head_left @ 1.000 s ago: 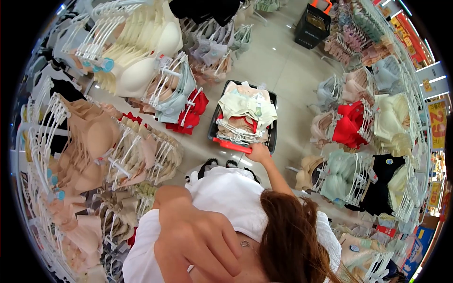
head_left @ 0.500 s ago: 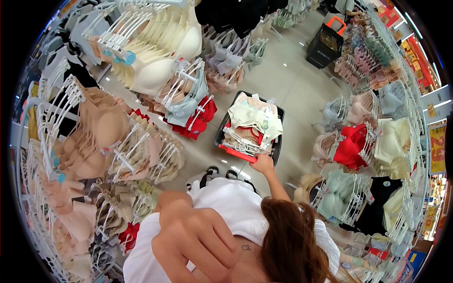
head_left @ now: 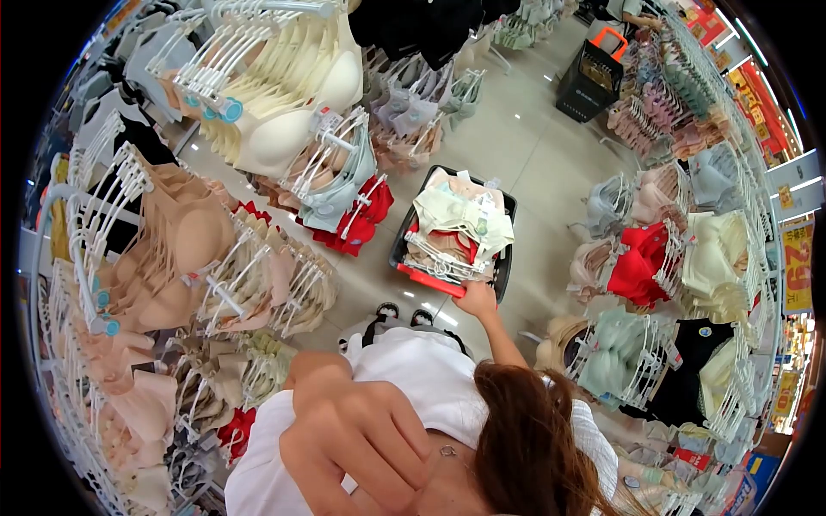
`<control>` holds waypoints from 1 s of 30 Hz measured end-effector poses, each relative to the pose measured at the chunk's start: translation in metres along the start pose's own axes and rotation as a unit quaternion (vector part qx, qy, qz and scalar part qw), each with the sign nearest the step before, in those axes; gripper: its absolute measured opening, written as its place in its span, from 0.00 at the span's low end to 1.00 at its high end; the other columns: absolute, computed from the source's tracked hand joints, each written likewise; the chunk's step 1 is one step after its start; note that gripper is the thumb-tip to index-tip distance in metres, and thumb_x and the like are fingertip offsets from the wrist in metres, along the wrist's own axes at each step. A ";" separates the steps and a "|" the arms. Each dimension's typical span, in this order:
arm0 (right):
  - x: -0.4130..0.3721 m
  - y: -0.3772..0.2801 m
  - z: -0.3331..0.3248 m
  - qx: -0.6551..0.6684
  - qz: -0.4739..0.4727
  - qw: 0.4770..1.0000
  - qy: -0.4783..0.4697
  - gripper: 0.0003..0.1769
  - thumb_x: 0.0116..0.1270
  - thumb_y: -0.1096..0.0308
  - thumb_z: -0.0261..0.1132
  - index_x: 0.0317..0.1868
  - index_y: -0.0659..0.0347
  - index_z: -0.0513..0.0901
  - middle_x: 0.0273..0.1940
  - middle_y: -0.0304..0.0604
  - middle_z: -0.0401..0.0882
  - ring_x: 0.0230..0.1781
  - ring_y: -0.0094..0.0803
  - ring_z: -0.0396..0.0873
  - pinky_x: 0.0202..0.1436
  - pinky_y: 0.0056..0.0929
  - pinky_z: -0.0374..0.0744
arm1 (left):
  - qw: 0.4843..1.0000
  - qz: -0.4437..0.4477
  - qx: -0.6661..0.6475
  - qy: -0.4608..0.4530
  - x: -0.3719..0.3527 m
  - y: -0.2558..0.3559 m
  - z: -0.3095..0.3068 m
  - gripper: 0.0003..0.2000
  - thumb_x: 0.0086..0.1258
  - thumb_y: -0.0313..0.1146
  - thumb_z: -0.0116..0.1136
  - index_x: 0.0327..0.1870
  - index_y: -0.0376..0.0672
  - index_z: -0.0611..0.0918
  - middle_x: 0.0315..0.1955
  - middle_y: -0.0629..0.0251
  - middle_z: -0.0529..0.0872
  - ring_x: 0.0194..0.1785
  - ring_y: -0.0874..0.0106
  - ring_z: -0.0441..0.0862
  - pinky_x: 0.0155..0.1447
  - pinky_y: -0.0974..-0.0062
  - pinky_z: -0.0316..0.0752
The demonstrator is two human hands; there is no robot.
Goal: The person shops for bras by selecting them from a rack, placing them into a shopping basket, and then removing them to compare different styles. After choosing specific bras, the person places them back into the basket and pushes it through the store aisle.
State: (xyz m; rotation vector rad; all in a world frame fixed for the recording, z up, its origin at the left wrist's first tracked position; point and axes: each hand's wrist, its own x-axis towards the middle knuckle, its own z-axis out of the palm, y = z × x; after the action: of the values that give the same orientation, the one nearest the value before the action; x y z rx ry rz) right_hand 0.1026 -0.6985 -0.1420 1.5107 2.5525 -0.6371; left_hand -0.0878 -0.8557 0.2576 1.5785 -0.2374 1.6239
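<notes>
My right hand (head_left: 477, 299) is closed around the red handle (head_left: 423, 277) of a black wheeled shopping basket (head_left: 508, 262) on the floor ahead of me. Heaped in the basket are bras on white hangers, with a pale mint-coloured bra (head_left: 458, 213) on top and beige and red ones beneath. Close under the camera, my left hand (head_left: 361, 447) is raised in front of my upper chest and neck. Its fingers are curled inward; the fingertips are hidden, so whatever they may hold cannot be seen.
Racks of hanging bras line both sides: beige bras (head_left: 194, 224) and cream bras (head_left: 331, 82) to the left, a red bra (head_left: 637, 267) and a black garment (head_left: 688, 370) to the right. Farther up the tiled aisle stands another black basket (head_left: 589, 86) with an orange handle, near a person.
The view has shifted very slightly. Both hands and the basket keep their positions, with the right hand still on the handle.
</notes>
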 end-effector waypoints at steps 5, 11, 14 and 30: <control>-0.002 -0.003 -0.004 -0.005 0.009 1.000 -0.001 0.18 0.43 0.51 0.65 0.32 0.52 0.85 0.31 0.49 0.82 0.34 0.43 0.81 0.40 0.39 0.79 | 0.997 0.001 -0.057 -0.060 -0.012 -0.005 -0.010 0.07 0.66 0.28 0.52 0.35 0.37 0.82 0.24 0.47 0.81 0.17 0.69 0.72 0.20 0.79 0.66; -0.001 -0.002 -0.002 -0.010 0.004 1.000 0.002 0.20 0.43 0.51 0.65 0.35 0.52 0.85 0.32 0.49 0.82 0.35 0.42 0.81 0.41 0.39 0.79 | 0.999 -0.040 -0.005 -0.030 -0.023 -0.012 -0.007 0.13 0.67 0.31 0.51 0.30 0.26 0.80 0.25 0.49 0.81 0.16 0.71 0.73 0.18 0.79 0.64; 0.000 -0.001 -0.002 -0.007 0.003 1.000 -0.008 0.20 0.43 0.50 0.65 0.35 0.51 0.85 0.32 0.49 0.82 0.35 0.42 0.81 0.41 0.39 0.79 | 0.991 -0.079 -0.022 -0.101 -0.019 -0.010 -0.002 0.13 0.66 0.31 0.55 0.38 0.24 0.78 0.22 0.57 0.81 0.16 0.73 0.73 0.18 0.79 0.64; -0.001 -0.003 -0.004 0.003 0.005 1.000 -0.002 0.19 0.44 0.51 0.64 0.34 0.53 0.85 0.31 0.49 0.82 0.35 0.44 0.81 0.41 0.40 0.79 | 0.921 -0.174 -0.321 -0.135 -0.014 -0.046 -0.005 0.26 0.58 0.33 0.65 0.53 0.24 0.70 0.39 0.53 0.81 0.18 0.76 0.70 0.24 0.81 0.67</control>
State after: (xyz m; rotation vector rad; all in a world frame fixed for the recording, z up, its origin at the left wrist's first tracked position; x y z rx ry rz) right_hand 0.1011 -0.6993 -0.1373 1.5222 2.5403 -0.6465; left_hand -0.0628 -0.8293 0.2255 1.2292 -0.5416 0.9133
